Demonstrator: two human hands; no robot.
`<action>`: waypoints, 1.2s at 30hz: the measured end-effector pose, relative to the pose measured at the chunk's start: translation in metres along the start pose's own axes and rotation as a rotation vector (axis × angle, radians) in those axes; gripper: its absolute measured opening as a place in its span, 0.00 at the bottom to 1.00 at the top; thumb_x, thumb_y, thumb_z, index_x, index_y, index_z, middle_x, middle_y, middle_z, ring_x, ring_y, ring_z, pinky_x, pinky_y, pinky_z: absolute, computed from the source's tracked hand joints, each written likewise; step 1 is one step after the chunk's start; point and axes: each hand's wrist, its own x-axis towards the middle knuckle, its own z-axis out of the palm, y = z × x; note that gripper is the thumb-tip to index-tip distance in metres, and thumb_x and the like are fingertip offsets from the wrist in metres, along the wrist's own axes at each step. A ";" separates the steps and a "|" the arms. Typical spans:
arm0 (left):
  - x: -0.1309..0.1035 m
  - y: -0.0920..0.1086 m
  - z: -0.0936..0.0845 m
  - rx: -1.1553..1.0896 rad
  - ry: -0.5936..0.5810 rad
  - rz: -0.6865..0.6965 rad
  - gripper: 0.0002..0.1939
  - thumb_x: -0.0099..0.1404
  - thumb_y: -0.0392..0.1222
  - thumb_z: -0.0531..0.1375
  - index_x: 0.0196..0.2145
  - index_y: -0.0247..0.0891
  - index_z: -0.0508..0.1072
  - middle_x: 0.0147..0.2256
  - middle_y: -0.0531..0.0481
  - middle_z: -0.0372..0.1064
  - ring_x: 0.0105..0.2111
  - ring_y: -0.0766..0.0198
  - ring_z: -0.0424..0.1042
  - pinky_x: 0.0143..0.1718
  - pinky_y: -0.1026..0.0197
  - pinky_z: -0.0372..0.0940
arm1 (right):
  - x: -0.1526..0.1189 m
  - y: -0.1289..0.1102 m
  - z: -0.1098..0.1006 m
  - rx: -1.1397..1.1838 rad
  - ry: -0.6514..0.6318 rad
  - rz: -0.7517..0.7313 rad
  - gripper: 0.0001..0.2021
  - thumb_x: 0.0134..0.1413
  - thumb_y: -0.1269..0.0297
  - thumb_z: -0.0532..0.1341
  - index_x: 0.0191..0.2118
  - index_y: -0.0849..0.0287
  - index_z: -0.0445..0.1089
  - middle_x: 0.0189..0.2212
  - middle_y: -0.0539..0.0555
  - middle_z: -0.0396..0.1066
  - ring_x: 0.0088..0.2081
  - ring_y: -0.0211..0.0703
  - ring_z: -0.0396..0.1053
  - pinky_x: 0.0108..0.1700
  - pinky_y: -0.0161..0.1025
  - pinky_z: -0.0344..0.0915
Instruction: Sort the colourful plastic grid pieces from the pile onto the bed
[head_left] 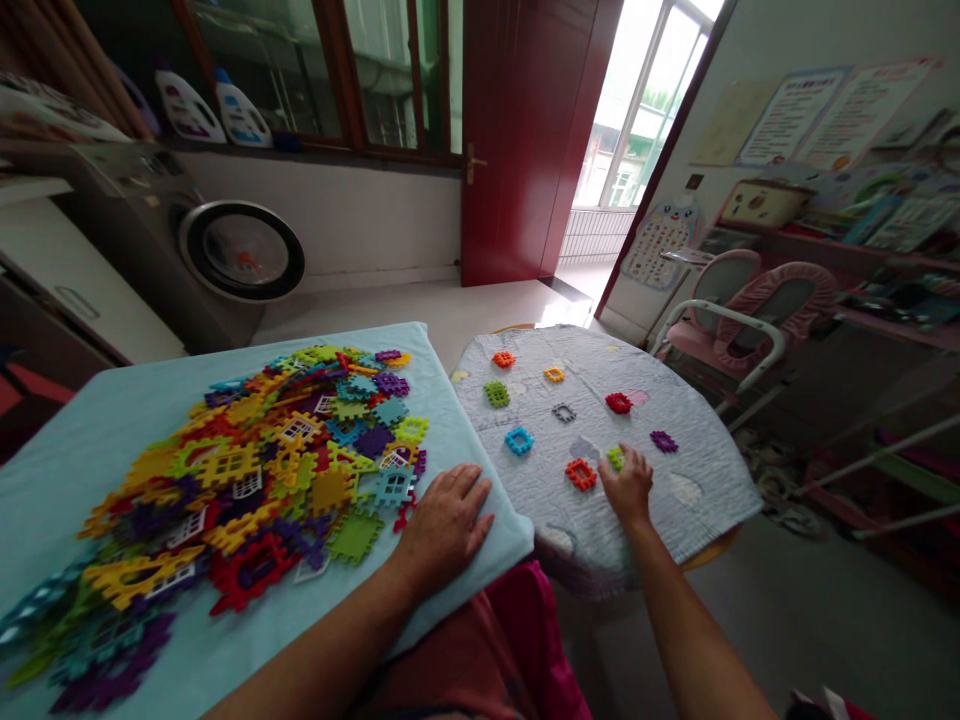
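Note:
My left hand [448, 528] rests palm down on the light blue cloth [480, 450], fingers loosely stretched out and nothing in them. Just left of it spreads a large heap of colourful plastic interlocking building pieces [330, 490], with a green square piece [355, 535] near the wrist. Over the round table, my right hand [630, 484] has its fingers on a lime green interlocking piece [615, 458], partly hidden by them. Close by lie an orange-red piece [580, 474] on its left and a purple piece [664, 441] on its right.
The round table's grey patterned cover [525, 505] also bears a blue piece [518, 440], a green piece [496, 393], a red piece [619, 402] and several others, spaced apart. A gap separates the two tables. Beyond stand a washing machine [150, 230], a red door [517, 140] and a pink chair [720, 330].

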 end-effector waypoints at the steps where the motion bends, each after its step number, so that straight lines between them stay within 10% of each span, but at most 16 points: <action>1: 0.000 0.000 0.000 0.000 0.005 0.001 0.19 0.68 0.44 0.57 0.55 0.39 0.71 0.59 0.41 0.66 0.60 0.49 0.64 0.63 0.44 0.59 | -0.008 -0.004 0.001 0.037 -0.037 -0.076 0.26 0.54 0.55 0.58 0.55 0.65 0.66 0.52 0.68 0.69 0.54 0.61 0.64 0.55 0.53 0.59; 22: -0.002 0.002 -0.005 -0.024 -0.009 -0.002 0.18 0.68 0.47 0.57 0.53 0.41 0.70 0.59 0.41 0.66 0.60 0.51 0.63 0.62 0.46 0.58 | -0.044 -0.042 0.010 -0.009 -0.152 -0.060 0.25 0.51 0.56 0.60 0.54 0.60 0.66 0.54 0.66 0.66 0.55 0.61 0.61 0.54 0.53 0.59; 30: -0.003 -0.001 -0.026 0.040 0.003 0.073 0.12 0.69 0.44 0.56 0.47 0.40 0.72 0.54 0.42 0.69 0.56 0.52 0.65 0.64 0.43 0.55 | -0.059 -0.165 -0.034 0.500 -0.233 -0.480 0.17 0.55 0.60 0.59 0.51 0.56 0.68 0.50 0.61 0.69 0.55 0.55 0.64 0.59 0.54 0.60; 36: -0.027 -0.055 -0.080 0.123 -0.005 -0.083 0.15 0.68 0.41 0.57 0.51 0.41 0.72 0.56 0.44 0.69 0.59 0.50 0.64 0.64 0.42 0.55 | -0.095 -0.240 -0.043 0.622 -0.388 -0.644 0.15 0.54 0.67 0.60 0.49 0.55 0.70 0.48 0.58 0.71 0.52 0.52 0.67 0.58 0.52 0.63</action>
